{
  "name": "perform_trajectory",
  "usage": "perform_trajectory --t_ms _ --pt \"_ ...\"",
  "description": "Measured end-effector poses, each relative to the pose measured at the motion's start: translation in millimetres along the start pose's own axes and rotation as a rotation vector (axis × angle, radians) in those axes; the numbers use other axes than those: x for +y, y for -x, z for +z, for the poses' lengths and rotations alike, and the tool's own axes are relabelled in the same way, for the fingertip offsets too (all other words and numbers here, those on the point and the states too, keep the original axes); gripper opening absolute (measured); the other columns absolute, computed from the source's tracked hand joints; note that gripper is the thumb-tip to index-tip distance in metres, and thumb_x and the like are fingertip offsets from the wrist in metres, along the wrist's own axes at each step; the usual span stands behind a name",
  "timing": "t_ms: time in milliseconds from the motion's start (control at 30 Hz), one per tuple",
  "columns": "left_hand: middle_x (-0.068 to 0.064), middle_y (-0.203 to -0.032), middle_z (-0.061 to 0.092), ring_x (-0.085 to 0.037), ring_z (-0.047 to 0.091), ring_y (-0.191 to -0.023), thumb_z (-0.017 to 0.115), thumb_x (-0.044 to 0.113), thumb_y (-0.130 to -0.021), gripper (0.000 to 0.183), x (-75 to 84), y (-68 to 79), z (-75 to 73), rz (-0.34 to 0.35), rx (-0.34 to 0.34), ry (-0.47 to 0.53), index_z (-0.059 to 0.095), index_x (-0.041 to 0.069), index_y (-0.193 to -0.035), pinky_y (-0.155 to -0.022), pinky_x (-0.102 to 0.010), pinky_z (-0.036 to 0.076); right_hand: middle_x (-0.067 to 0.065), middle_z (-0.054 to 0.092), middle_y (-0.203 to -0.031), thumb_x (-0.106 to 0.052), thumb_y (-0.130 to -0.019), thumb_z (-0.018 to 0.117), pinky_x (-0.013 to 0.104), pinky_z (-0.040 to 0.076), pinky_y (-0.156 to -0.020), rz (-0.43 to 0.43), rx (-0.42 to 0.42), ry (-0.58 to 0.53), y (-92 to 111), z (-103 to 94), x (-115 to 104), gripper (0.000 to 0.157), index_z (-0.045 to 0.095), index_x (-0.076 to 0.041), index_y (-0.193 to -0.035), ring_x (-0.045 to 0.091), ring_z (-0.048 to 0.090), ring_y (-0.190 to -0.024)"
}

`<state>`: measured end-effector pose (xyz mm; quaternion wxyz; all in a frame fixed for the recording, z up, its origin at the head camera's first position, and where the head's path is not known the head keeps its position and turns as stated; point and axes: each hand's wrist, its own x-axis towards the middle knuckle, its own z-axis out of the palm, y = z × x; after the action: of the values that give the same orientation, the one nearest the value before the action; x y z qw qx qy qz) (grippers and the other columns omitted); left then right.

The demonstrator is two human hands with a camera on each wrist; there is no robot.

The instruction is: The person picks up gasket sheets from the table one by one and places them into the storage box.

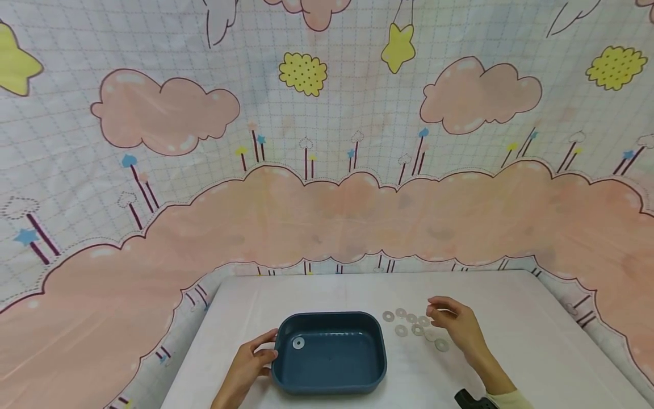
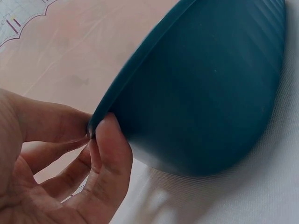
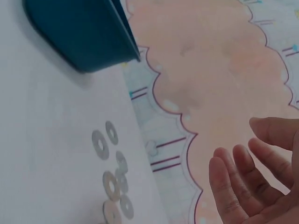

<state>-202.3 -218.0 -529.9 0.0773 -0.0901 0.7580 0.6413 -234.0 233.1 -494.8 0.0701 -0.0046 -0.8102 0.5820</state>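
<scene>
A dark blue rectangular tub (image 1: pixel 329 382) stands on the white table, with one pale washer (image 1: pixel 298 342) lying inside near its left wall. My left hand (image 1: pixel 246 363) pinches the tub's left rim; in the left wrist view thumb and finger meet at the edge of the tub (image 2: pixel 201 93). To the tub's right lie several flat, ring-shaped washers (image 1: pixel 401 330), some overlapping. Over the right end of that group hovers my right hand (image 1: pixel 456 325), fingers loosely bent and holding nothing. The right wrist view shows this hand (image 3: pixel 257 177) apart from the washers (image 3: pixel 111 185).
A white cloth covers the table (image 1: pixel 286 289). Behind and around it hangs a printed curtain (image 1: pixel 327 221) with clouds and stars. A black device (image 1: pixel 472 399) sits at my right wrist, beside a pale sleeve (image 1: pixel 511 400).
</scene>
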Motion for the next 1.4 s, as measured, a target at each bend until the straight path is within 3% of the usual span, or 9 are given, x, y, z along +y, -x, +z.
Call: perform_trajectory --t_ms 300,467,600,967,1200,1400 --pt "-0.019 -0.13 0.054 -0.019 0.061 -0.085 0.061 0.0 -0.088 0.053 -0.5 0.5 -1.0 0.002 0.006 -0.002 0.05 -0.001 -0.14 -0.06 -0.033 0.052 0.012 0.067 -0.116 -0.031 -0.092 0.068 0.017 0.052 -0.079 0.057 0.004 0.14 -0.8 -12.5 16.7 0.044 0.062 -0.005 -0.127 0.002 0.064 -0.092" --pt "-0.018 -0.13 0.053 -0.019 0.061 -0.086 0.061 0.0 -0.088 0.053 -0.1 1.2 -1.0 0.0 -0.011 0.004 0.05 -0.001 -0.141 -0.061 -0.033 0.053 0.009 0.068 -0.118 -0.032 -0.091 0.069 0.024 0.048 -0.085 0.072 -0.004 0.238 0.5 -18.6 25.5 0.043 0.063 -0.007 -0.127 -0.001 0.06 -0.097" --pt "-0.019 -0.13 0.054 -0.02 0.061 -0.086 0.061 -0.001 -0.088 0.053 -0.8 0.3 -1.4 0.004 -0.006 0.006 0.05 -0.002 -0.141 -0.06 -0.033 0.053 0.009 0.07 -0.117 -0.031 -0.091 0.069 0.033 0.046 -0.09 0.068 -0.015 0.266 1.2 -22.1 31.7 0.042 0.065 -0.007 -0.125 0.005 0.062 -0.1" --pt "-0.02 -0.13 0.053 -0.02 0.061 -0.086 0.06 -0.001 -0.089 0.053 -0.2 -0.9 -0.9 0.003 -0.001 0.014 0.049 -0.002 -0.141 -0.06 -0.032 0.052 0.014 0.07 -0.116 -0.032 -0.089 0.071 0.043 0.051 -0.088 0.084 -0.07 0.334 -1.6 -28.8 50.4 0.043 0.067 -0.005 -0.123 0.032 0.063 -0.11" --pt "-0.019 -0.13 0.054 -0.019 0.061 -0.086 0.061 -0.001 -0.089 0.053 0.5 1.1 -0.8 -0.003 0.004 0.015 0.05 -0.001 -0.141 -0.06 -0.033 0.052 0.011 0.07 -0.111 -0.031 -0.085 0.075 0.034 0.053 -0.081 0.112 -0.107 0.347 -0.4 -31.8 66.6 0.042 0.07 -0.005 -0.118 0.024 0.066 -0.102" --pt "-0.02 -0.129 0.054 -0.02 0.061 -0.086 0.06 -0.001 -0.089 0.053 0.6 1.5 -0.4 -0.005 0.004 0.018 0.049 -0.002 -0.141 -0.06 -0.033 0.052 0.017 0.069 -0.115 -0.028 -0.083 0.077 0.035 0.055 -0.082 0.088 -0.097 0.374 -1.7 -31.0 74.8 0.039 0.073 -0.005 -0.113 0.027 0.067 -0.102"
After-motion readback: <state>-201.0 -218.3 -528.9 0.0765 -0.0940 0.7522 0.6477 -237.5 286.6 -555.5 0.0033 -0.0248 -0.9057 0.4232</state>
